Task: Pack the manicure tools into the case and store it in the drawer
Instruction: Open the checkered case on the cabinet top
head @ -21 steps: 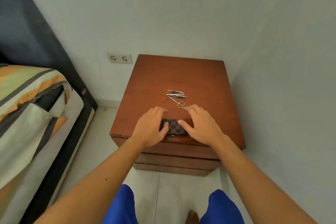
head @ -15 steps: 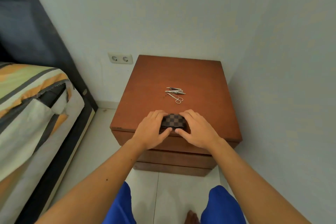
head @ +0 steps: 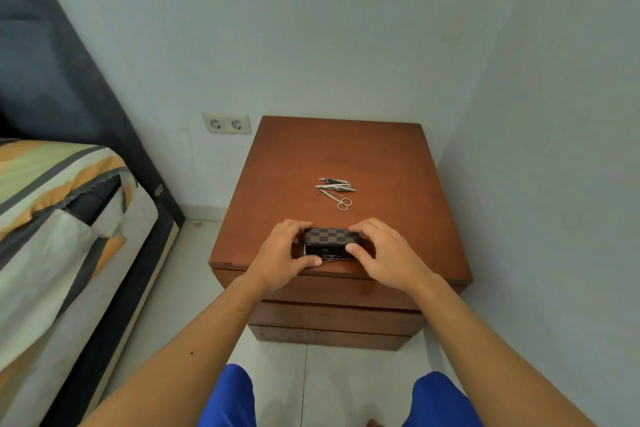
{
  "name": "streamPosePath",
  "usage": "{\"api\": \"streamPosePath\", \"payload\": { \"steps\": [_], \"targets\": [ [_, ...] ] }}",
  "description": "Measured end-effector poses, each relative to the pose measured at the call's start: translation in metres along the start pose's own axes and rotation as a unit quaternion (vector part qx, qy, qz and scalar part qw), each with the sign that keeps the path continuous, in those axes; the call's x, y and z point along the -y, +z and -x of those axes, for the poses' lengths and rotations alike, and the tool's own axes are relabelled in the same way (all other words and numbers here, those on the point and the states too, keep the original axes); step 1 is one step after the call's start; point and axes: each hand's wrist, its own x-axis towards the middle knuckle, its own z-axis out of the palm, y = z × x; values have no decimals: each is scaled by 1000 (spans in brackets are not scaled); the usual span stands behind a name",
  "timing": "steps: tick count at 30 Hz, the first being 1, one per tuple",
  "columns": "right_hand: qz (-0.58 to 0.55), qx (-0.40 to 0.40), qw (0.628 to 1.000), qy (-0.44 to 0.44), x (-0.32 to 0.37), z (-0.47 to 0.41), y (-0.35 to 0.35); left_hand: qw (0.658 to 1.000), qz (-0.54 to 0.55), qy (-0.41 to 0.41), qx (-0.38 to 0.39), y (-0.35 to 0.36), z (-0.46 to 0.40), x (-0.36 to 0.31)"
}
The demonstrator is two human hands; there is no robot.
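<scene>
A brown wooden nightstand (head: 381, 163) carries a checkered case (head: 330, 242) at its 6 o'clock edge and loose metal manicure tools (head: 336, 189) near centre.

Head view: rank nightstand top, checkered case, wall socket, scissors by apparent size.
Largest to smallest:
1. nightstand top
2. checkered case, partly covered by left hand and right hand
3. wall socket, close to the case in apparent size and farther off, so this order is unsure
4. scissors

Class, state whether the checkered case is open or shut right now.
Shut: the checkered case shows its lid down and clasp at the front, gripped by left hand and right hand.
</scene>
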Motion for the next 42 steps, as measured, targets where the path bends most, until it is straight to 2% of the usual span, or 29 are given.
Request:
{"api": "streamPosePath", "payload": {
  "steps": [6, 12, 20, 26, 30, 33, 38, 42],
  "targets": [
    [-129, -83, 982, 113, -6, -37, -4, 995, 89, -27, -30, 4, -4, 11],
    [-160, -114, 965, 173, -17, -73, 6, 994, 99, -28, -35, 5, -4, 16],
    [-115, -133, 969, 176, -20, -81, 24, 996, 81, -7, -47, 5, -1, 18],
    [-141, -153, 963, 170, -16, -68, 26, 996, 81, -3, -40, 3, 1, 18],
    [-136, -160, 964, 166, -12, -40, 25, 990, 130, -23, -49, -7, -7, 10],
    [-101, -154, 968, 170, -6, -16, 28, 990, 86, -60, -94, -14, -36, 3],
    [-54, -128, 974, 182, 6, 3, 32, 996, -9, -79, -44, -14, -75, -2],
    [-60, -133, 969, 200, 7, 2, 35, 995, -19, -82, -55, -13, -78, 2]
  ]
}}
